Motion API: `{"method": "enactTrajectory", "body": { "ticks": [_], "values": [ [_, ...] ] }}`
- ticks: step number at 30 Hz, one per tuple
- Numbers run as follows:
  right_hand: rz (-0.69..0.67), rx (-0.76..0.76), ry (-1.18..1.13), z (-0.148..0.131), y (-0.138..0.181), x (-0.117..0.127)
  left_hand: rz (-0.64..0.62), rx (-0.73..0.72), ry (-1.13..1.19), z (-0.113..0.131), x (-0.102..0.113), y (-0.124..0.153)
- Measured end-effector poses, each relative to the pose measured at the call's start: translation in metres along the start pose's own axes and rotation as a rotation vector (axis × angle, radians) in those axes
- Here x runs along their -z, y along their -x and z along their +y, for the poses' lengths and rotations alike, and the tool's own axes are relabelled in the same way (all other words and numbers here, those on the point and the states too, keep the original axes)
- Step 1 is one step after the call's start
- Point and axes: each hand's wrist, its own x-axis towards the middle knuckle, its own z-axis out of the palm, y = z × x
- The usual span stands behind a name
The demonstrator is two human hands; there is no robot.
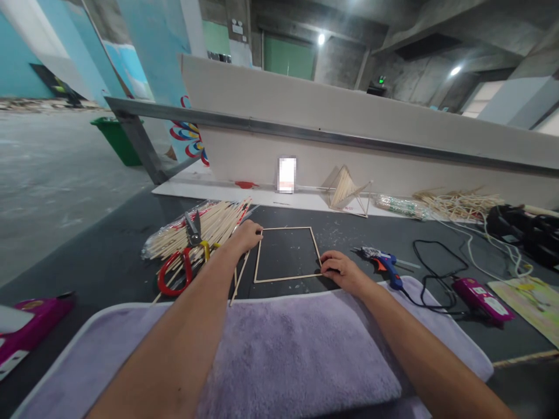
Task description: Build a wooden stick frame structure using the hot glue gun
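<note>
A square frame of thin wooden sticks (288, 279) lies flat on the dark table. My left hand (248, 237) has its fingers closed at the frame's far left corner. At the near right corner, the fingers of my right hand (341, 270) are curled together on the sticks. Loose sticks lie beside my left forearm, next to scissors (187, 271) with red and yellow handles. Right of my right hand rests a blue glue gun (386, 265) with an orange trigger.
A purple towel (301, 349) covers the near edge. A stick bundle (218, 224) in plastic lies left. Against the back board stand a lit phone (287, 174) and a stick model (345, 191). Cables, a magenta device (483, 299) and more sticks (463, 203) sit right.
</note>
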Motion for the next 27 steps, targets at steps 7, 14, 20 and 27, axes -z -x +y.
{"method": "enactTrajectory", "body": {
  "ticks": [7, 14, 20, 27],
  "values": [
    [0.0, -0.037, -0.049, -0.002, 0.0, 0.002, -0.026, 0.014, -0.036, 0.0, -0.001, -0.001],
    [-0.004, -0.059, -0.029, 0.002, -0.001, -0.001, -0.022, -0.003, -0.026, -0.004, -0.005, -0.004],
    [0.058, -0.072, -0.089, -0.007, 0.002, 0.002, 0.017, 0.006, -0.005, -0.005, -0.005, -0.001],
    [0.435, -0.392, -0.138, 0.021, -0.037, 0.006, 0.032, 0.024, 0.052, -0.008, -0.003, 0.003]
  ]
}}
